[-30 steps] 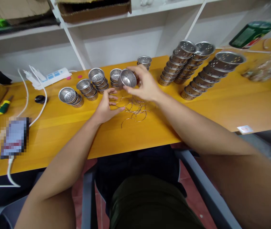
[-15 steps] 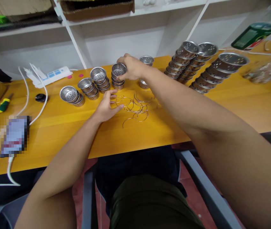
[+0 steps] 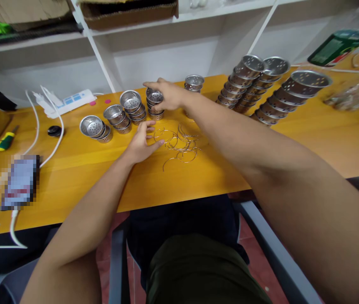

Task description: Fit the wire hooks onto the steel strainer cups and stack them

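Note:
My right hand (image 3: 169,95) is at a short stack of perforated metal cups (image 3: 154,98) near the back of the table. Its thumb is in front and its fingers reach over the rim; the far side of the grip is hidden. Below that stack, my left hand (image 3: 140,142) is open with fingers and thumb apart, holding nothing. Curved thin metal wires (image 3: 182,145) lie in a loose pile just right of the left hand. More perforated cups stand to the left: a taller stack (image 3: 130,101), a shorter stack (image 3: 114,115) and a tilted stack (image 3: 92,126).
Another cup stack (image 3: 194,81) stands behind my right forearm. Tall leaning stacks (image 3: 249,66) rise at the right, along with a plastic bag (image 3: 353,90). On the left are a power strip (image 3: 73,101), a phone (image 3: 21,181) with white cables and a screwdriver (image 3: 6,140).
My right hand has shifted slightly left over the stack, and its fingers now stretch across the rim. The stack's top has moved a little left. My left hand stays nearly still.

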`<state>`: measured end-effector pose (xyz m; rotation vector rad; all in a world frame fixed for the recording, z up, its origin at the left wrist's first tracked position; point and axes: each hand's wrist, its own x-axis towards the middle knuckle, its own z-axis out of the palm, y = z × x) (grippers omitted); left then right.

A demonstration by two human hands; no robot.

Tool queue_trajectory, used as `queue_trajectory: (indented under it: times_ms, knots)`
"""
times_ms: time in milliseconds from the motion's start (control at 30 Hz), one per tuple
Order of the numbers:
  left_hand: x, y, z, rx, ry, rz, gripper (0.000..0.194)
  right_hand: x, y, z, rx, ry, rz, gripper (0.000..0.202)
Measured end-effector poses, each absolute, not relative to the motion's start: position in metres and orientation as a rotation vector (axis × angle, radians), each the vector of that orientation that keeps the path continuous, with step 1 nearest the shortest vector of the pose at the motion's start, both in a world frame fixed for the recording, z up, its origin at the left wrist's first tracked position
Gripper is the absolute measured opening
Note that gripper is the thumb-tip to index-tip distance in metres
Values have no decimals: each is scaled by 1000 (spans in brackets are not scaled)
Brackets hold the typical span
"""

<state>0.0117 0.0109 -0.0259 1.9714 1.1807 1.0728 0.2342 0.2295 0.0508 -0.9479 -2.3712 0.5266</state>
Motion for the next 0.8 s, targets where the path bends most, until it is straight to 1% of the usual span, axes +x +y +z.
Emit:
queue_trajectory:
  times_ms: [100, 200, 300, 433, 467, 500, 533, 567, 633, 667, 700, 733, 800]
  knots:
    - [12, 10, -26, 1978, 1181, 1066, 75, 232, 234, 63, -1025, -2465, 503, 138]
    - [12, 11, -25, 1976, 1186, 1057, 75, 229, 240, 64, -1058, -2456, 548, 152]
    - [12, 11, -25, 1974, 1181, 1050, 76, 229, 240, 54, -1030, -2369, 613, 154]
    - [12, 12, -26, 1985, 1191, 1061, 76, 243, 220, 53, -859, -2300, 627, 182]
    - [11, 12, -26, 1988, 1195, 1065, 76, 249, 213, 58, -826, -2268, 606, 183]
    - [11, 12, -26, 1991, 1197, 1070, 76, 255, 207, 65, -820, -2222, 570, 175]
    - [11, 11, -26, 1992, 1196, 1075, 76, 262, 201, 74, -852, -2169, 522, 160]
    - [11, 11, -26, 1992, 1196, 1079, 75, 269, 197, 84, -926, -2105, 455, 135]
    - [10, 11, -26, 1989, 1192, 1082, 75, 284, 192, 102, -1198, -1976, 291, 78]
    - [10, 11, -25, 1986, 1188, 1081, 74, 291, 191, 108, -1348, -1916, 219, 60]
    - [10, 10, -24, 1984, 1184, 1079, 74, 298, 192, 112, -1484, -1871, 171, 54]
    - [10, 10, -24, 1983, 1181, 1077, 74, 305, 193, 113, -1588, -1845, 153, 59]
    - [10, 9, -23, 1983, 1182, 1072, 75, 318, 198, 108, -1724, -1839, 193, 82]
